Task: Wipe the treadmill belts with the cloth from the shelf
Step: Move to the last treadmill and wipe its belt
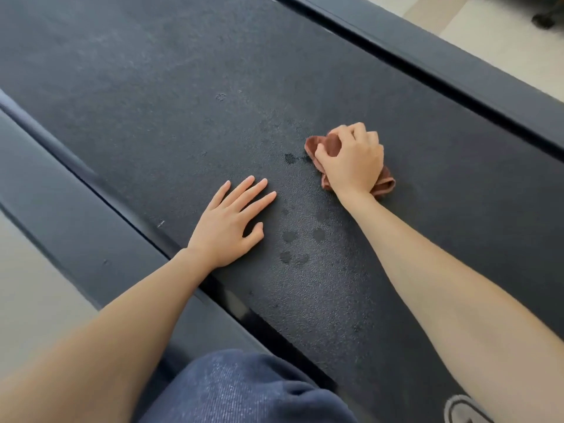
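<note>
A dark textured treadmill belt (189, 111) runs diagonally across the view, with several darker wet spots near its middle. My right hand (351, 160) grips a bunched reddish-brown cloth (331, 145) and holds it down on the belt; cloth ends stick out past the fingers and at the wrist. My left hand (232, 221) lies flat on the belt to the left, fingers straight and spread, holding nothing.
Grey side rails flank the belt, one on the left (76, 215) and one on the right (476, 71). Pale floor shows beyond both rails. My knee in blue denim (244, 389) is at the bottom edge, over the left rail.
</note>
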Demonstrator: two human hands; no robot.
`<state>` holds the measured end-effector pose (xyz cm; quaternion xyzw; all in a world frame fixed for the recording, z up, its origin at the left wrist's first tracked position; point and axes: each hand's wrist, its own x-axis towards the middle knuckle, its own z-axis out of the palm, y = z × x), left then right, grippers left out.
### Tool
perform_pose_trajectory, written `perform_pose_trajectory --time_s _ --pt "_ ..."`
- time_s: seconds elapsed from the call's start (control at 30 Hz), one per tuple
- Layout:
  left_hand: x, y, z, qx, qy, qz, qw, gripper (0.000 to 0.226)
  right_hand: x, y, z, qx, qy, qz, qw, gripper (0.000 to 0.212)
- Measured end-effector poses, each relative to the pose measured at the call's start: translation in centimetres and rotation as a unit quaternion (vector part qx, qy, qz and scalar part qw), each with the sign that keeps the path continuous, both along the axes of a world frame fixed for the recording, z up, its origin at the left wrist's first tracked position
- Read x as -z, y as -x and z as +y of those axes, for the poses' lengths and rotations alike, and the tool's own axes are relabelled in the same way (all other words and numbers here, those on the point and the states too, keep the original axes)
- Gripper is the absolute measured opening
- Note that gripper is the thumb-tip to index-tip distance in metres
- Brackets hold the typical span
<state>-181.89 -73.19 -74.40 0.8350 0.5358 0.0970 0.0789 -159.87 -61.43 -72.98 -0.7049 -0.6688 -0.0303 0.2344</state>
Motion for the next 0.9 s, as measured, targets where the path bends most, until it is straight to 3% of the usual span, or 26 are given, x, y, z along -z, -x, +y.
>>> perform_pose_trajectory --time_s 0.1,0.43,0.53,0.67,0.9 --pt "-0.2 0.0 0.0 -0.012 0.008 0.017 1.000 0.063 -0.1 0.3 -4.0 -0.035 -0.026 0.007 0.999 0.025" --pt "0.2 0.1 -0.9 -0.026 0.010 0.054 0.998 0.064 0.2 -2.8 -29.8 -0.253 -0.047 0.052 0.965 0.020" --pt "0.2 1.4 -1.6 -0.047 0.005 0.059 0.997 0.063 0.0 -3.4 -29.5 -0.256 -0.040 0.048 0.965 0.022" --pt "0.2 4.2 -0.8 -0.157 0.025 0.049 0.986 0.067 -0.2 -0.7 -25.2 -0.251 -0.056 0.034 0.966 0.013" --pt "0.2 4.2 -0.6 -0.170 0.042 0.053 0.983 0.061 0.1 1.0 -21.7 -0.252 -0.068 0.020 0.965 0.017"
